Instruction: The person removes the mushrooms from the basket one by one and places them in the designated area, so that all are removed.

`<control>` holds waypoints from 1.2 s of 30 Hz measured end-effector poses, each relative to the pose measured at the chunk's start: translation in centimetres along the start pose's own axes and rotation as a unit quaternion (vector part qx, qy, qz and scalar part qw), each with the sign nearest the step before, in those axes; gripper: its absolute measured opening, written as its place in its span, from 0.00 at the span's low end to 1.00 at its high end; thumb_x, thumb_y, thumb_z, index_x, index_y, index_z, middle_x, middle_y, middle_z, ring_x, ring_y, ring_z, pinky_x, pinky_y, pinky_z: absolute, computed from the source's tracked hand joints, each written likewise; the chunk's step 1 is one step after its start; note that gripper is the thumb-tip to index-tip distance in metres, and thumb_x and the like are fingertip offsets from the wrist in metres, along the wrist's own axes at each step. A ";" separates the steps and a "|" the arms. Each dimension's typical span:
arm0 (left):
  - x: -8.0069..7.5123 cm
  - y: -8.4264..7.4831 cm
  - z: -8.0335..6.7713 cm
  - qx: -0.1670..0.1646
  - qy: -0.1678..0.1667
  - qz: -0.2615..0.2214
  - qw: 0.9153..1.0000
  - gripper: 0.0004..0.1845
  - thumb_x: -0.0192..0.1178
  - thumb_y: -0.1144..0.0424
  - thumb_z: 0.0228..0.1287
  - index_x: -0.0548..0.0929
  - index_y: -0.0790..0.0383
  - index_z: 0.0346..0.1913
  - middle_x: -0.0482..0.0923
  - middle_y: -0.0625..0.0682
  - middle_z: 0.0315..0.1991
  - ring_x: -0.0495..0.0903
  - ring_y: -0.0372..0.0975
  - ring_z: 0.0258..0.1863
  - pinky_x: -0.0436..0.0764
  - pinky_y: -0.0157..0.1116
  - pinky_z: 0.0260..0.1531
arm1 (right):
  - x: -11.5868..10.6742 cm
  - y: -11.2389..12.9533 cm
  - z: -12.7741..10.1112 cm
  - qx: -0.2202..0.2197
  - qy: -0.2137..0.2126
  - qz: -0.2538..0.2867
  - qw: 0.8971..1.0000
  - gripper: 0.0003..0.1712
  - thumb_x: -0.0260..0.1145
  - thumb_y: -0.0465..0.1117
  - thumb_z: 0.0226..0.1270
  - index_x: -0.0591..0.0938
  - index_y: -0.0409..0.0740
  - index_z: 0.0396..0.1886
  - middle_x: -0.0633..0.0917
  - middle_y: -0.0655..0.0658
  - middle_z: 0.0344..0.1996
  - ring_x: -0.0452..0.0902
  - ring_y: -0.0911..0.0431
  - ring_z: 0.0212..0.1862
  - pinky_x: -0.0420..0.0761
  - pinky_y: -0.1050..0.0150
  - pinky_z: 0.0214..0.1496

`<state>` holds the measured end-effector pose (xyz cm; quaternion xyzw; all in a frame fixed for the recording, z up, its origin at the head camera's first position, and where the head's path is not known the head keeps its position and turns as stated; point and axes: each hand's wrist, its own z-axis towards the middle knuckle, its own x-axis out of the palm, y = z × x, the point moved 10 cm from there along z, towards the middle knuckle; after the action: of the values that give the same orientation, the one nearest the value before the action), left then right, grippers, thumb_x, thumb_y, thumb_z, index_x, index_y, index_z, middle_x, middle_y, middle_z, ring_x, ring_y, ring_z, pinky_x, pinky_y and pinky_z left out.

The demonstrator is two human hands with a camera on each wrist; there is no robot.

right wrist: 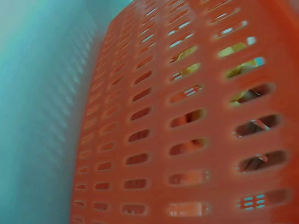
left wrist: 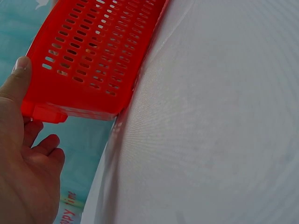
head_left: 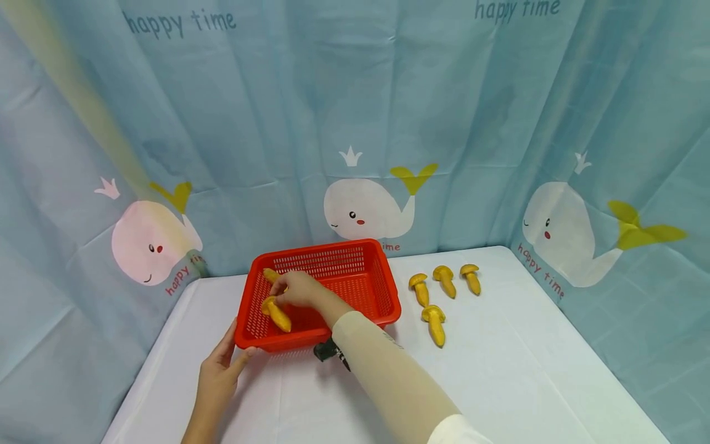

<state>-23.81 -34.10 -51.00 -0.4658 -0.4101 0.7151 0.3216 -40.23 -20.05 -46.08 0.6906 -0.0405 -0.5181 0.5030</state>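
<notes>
You have one red basket (head_left: 383,290) on the white worktop (head_left: 499,370), and six yellow toy mushrooms in all. Two of them are inside the basket: one mushroom in your grip (head_left: 276,315) near the basket's front left corner, and a second mushroom (head_left: 270,275) behind it, against the basket's left wall and partly hidden by your fingers. The other four lie on the worktop to the right of the basket: a row of three, the near-left mushroom (head_left: 420,288), the middle mushroom (head_left: 445,280) and the far-right mushroom (head_left: 471,277), and a fourth mushroom (head_left: 434,324) in front of that row, closest to the basket's right front corner.

Your right hand (head_left: 296,288) reaches over the basket's front rim with the forearm stretched diagonally from the lower right, in a pale sleeve; its fingers curl down and pinch the cap end of the mushroom low inside the basket. In the right wrist view only the blurred slotted wall of the basket shows, with yellow glimpsed through the slots.

Your left hand (head_left: 219,376) rests on the worktop at the basket's front left corner, fingers relaxed and spread, with the thumb (left wrist: 17,77) pressed flat against the basket's rim.
</notes>
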 end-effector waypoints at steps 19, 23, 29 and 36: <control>0.0 0.7 -0.3 -0.020 -0.004 0.009 1.000 0.41 0.68 0.53 0.67 0.62 0.40 0.80 0.64 0.44 0.77 0.61 0.33 0.77 0.70 0.29 0.64 | -4.4 2.6 -3.8 -0.038 -0.051 -0.014 0.998 0.06 0.74 0.45 0.68 0.89 0.58 0.43 0.85 0.63 0.37 0.78 0.64 0.41 0.82 0.75 0.40; 0.0 0.4 -0.3 -0.014 -0.005 0.008 1.000 0.41 0.69 0.54 0.67 0.62 0.38 0.79 0.63 0.44 0.77 0.61 0.32 0.77 0.69 0.24 0.64 | -5.8 3.4 -4.8 -0.063 -0.062 -0.033 0.996 0.07 0.73 0.46 0.69 0.89 0.59 0.44 0.85 0.65 0.39 0.80 0.59 0.47 0.81 0.74 0.46; 0.0 0.2 -0.3 -0.016 -0.002 0.009 1.000 0.41 0.68 0.53 0.67 0.61 0.38 0.79 0.63 0.43 0.78 0.60 0.34 0.77 0.69 0.27 0.65 | -7.7 3.5 -6.4 -0.086 -0.077 -0.065 0.991 0.07 0.72 0.46 0.69 0.88 0.59 0.46 0.86 0.64 0.42 0.81 0.54 0.53 0.81 0.70 0.52; 0.1 0.0 -0.3 -0.013 0.006 0.002 1.000 0.41 0.68 0.53 0.67 0.61 0.36 0.79 0.63 0.43 0.78 0.60 0.36 0.78 0.69 0.31 0.65 | -9.7 3.2 -8.7 -0.094 -0.102 -0.067 0.988 0.07 0.72 0.46 0.69 0.88 0.60 0.46 0.85 0.64 0.43 0.77 0.59 0.52 0.81 0.67 0.54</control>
<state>-23.56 -33.96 -51.09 -0.4754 -0.4166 0.7072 0.3167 -36.63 -10.36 -37.54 0.5850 0.0038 -0.6194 0.5235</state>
